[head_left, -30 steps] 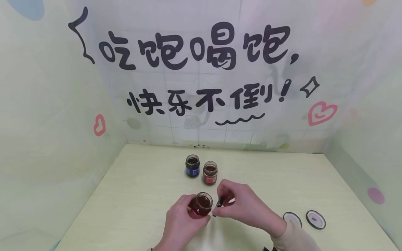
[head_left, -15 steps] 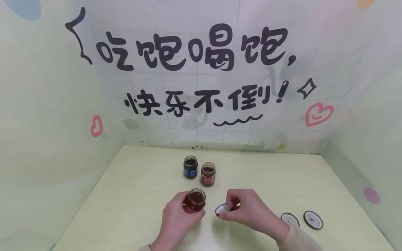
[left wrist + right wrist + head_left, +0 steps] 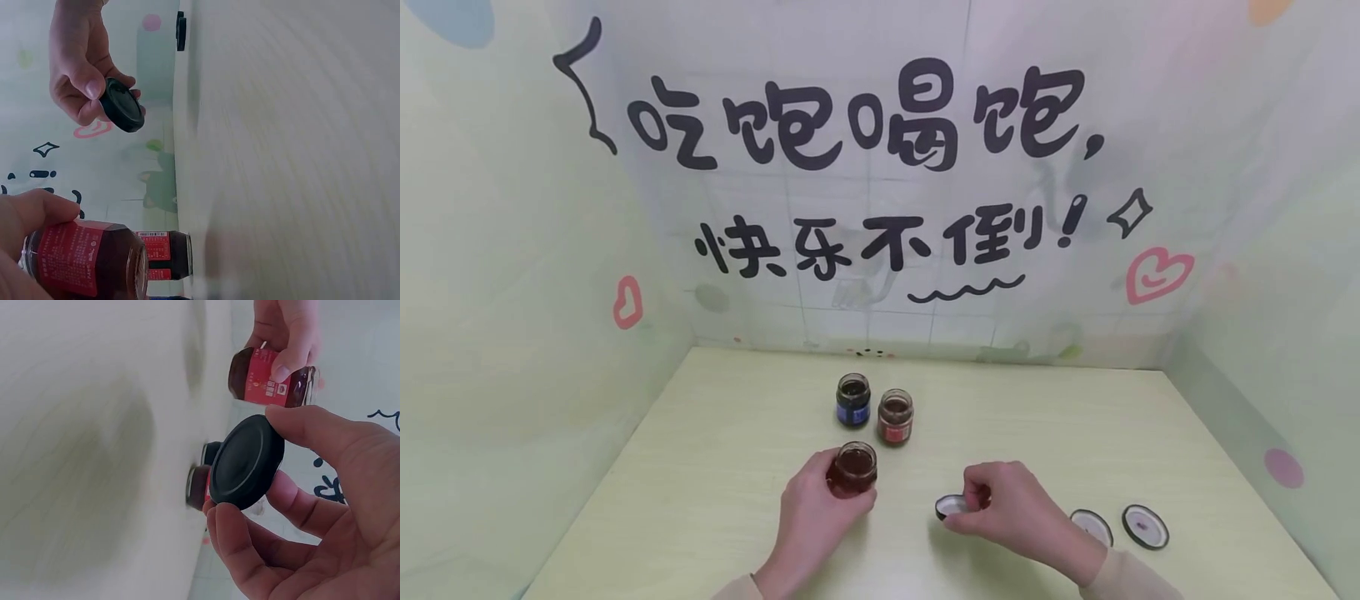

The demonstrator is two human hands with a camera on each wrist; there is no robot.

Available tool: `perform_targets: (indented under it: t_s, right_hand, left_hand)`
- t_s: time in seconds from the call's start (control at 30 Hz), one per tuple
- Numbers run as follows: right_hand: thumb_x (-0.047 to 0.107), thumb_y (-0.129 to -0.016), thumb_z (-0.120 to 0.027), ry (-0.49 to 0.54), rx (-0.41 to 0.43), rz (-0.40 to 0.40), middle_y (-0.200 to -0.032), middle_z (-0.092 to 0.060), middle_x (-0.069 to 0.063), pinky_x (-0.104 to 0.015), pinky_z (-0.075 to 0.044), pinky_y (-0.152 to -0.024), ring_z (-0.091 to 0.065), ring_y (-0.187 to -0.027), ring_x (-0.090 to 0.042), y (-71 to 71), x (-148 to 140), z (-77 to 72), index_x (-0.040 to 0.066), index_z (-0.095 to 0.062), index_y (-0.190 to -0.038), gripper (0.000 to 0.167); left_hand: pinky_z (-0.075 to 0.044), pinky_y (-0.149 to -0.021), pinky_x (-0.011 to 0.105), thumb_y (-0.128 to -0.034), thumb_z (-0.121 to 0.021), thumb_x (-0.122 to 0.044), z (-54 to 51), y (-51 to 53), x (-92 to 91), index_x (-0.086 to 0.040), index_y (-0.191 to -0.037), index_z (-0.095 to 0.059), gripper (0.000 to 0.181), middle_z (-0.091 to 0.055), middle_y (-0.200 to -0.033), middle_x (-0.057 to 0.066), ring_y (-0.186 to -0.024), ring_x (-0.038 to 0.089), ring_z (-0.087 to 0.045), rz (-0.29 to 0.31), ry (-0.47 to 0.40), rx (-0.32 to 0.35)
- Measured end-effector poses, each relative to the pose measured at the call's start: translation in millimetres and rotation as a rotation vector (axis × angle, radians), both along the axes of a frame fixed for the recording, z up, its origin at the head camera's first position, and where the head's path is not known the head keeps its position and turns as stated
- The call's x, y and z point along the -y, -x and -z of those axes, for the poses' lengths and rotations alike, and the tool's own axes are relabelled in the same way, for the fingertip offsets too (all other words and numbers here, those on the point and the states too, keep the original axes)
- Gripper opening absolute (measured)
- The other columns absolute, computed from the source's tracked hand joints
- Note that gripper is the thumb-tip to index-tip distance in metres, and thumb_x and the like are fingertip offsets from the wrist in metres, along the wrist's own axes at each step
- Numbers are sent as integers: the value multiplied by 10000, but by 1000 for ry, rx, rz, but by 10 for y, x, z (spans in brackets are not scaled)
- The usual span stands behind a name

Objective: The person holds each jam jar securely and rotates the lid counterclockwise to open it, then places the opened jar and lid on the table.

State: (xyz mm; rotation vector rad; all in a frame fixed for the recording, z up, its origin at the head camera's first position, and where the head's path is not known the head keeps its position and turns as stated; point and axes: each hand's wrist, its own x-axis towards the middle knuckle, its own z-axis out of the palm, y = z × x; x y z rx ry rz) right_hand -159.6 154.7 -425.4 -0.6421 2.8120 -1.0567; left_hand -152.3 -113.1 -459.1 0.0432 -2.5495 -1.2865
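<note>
My left hand [image 3: 816,508] grips an open glass jar [image 3: 855,468] of dark red contents, fingers and thumb round its sides. In the left wrist view that jar [image 3: 87,259] shows a red label and hangs above the table. My right hand [image 3: 1018,512] pinches a black jar lid [image 3: 247,462] between thumb and fingers, its white inside turned up in the head view. The lid is apart from the jar, to its right, above the table. Two more open jars stand upright behind: one with a blue label [image 3: 853,402], one with a red label [image 3: 895,418].
Two lids lie with white insides up on the table [image 3: 715,467], right of my right hand: a nearer lid [image 3: 1092,528], partly hidden by the forearm, and a farther lid [image 3: 1146,527]. A printed wall sheet [image 3: 865,325] closes off the back and sides.
The lid has gone from beside the jar's rim out to the right in my right hand, tilting so its white inside faces up. My left hand has shifted left with the jar.
</note>
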Motion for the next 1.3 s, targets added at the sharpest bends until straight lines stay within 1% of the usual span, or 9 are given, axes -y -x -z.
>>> perform_targets:
  t_s: [0.17, 0.27, 0.4, 0.53, 0.63, 0.8, 0.87, 1.07, 1.3]
  right_hand:
    - [290, -705, -870, -38, -15, 25, -573, -492, 166, -218, -388, -518, -455, -562, -10, 11, -99, 65, 233, -520, -627, 363]
    - [282, -704, -866, -59, -8, 51, -598, -519, 159, -222, -406, -528, -473, -572, -17, 32, -171, 116, 241, -542, -648, 332]
    - [271, -705, -866, -78, -1, 82, -680, -572, 136, -237, -428, -557, -501, -613, -38, 60, -287, 170, 259, -629, -760, 243]
    - [230, -711, -855, -95, -11, 96, -787, -624, 131, -242, -441, -606, -547, -714, -69, 83, -411, 194, 275, -686, -877, 240]
    - [191, -708, -848, -112, -22, 121, -861, -658, 123, -252, -457, -650, -585, -790, -99, 106, -505, 213, 259, -708, -953, 291]
    - [165, -692, -841, -140, -18, 199, -931, -680, 89, -284, -465, -686, -596, -830, -119, 147, -654, 243, 198, -707, -1159, 487]
    - [159, -689, -832, -154, -8, 225, -947, -681, 83, -294, -461, -692, -586, -831, -119, 163, -713, 261, 190, -694, -1215, 545]
    - [133, -674, -811, -197, -3, 282, -958, -682, 51, -328, -466, -696, -587, -827, -142, 218, -893, 313, 152, -676, -1260, 602]
    - [120, -688, -792, -255, -4, 300, -982, -668, -19, -356, -472, -654, -594, -813, -164, 311, -1079, 323, 104, -646, -1294, 624]
  left_hand:
    - [-526, -876, 484, -680, -905, -208, 17, 64, 53, -63, -1147, -668, 543, -703, -1062, 42, -991, 244, -664, -5, -25, 8]
    - [-520, -893, 501, -690, -898, -204, 32, 104, 89, -44, -1162, -658, 553, -700, -1079, 64, -1009, 268, -663, -8, -43, 23]
    - [-515, -904, 505, -700, -892, -196, 61, 158, 137, -31, -1172, -650, 556, -696, -1086, 78, -1019, 275, -660, -15, -53, 37]
    - [-508, -919, 509, -703, -884, -178, 86, 212, 180, -17, -1179, -643, 557, -695, -1096, 94, -1031, 288, -656, -23, -66, 42]
    - [-501, -932, 520, -705, -881, -168, 97, 248, 212, 1, -1189, -635, 568, -694, -1113, 118, -1043, 310, -654, -32, -76, 53]
    - [-481, -948, 559, -712, -879, -164, 110, 301, 279, 33, -1214, -615, 601, -686, -1142, 164, -1070, 355, -643, -29, -75, 77]
    - [-471, -953, 573, -713, -878, -166, 128, 322, 303, 41, -1225, -607, 616, -682, -1150, 177, -1079, 370, -638, -27, -72, 89]
    - [-461, -968, 582, -719, -872, -164, 192, 375, 351, 68, -1248, -585, 645, -670, -1171, 213, -1106, 399, -625, -32, -79, 128]
    - [-468, -976, 567, -734, -856, -143, 206, 433, 371, 77, -1231, -580, 609, -667, -1166, 221, -1115, 406, -621, -40, -104, 148]
